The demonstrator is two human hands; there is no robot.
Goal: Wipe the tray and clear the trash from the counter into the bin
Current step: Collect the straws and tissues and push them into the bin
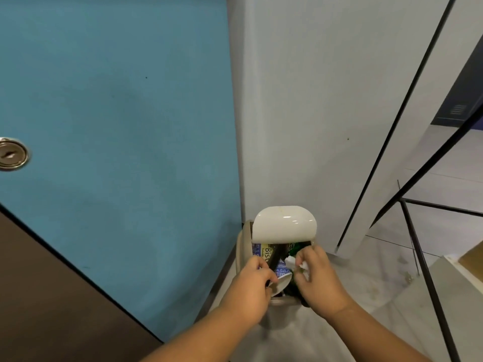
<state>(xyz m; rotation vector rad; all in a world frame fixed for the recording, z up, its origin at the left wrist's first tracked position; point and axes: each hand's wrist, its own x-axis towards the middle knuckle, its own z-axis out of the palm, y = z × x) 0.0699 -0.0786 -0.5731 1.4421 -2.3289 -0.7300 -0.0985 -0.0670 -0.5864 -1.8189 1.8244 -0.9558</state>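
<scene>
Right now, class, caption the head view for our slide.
Left hand holds a paper cup, right hand a tissue, over the open bin.

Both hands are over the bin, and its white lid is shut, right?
No. The head view shows the lid tipped open. The left hand, gripping a cup, and the right hand, pinching a tissue, are over the bin.

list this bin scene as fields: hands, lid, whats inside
left hand: grips a cup at the bin mouth
right hand: pinches a tissue over the bin
lid: raised, at the far rim
bin: beige, on the floor beside a blue panel
inside: printed packets, a green wrapper
</scene>
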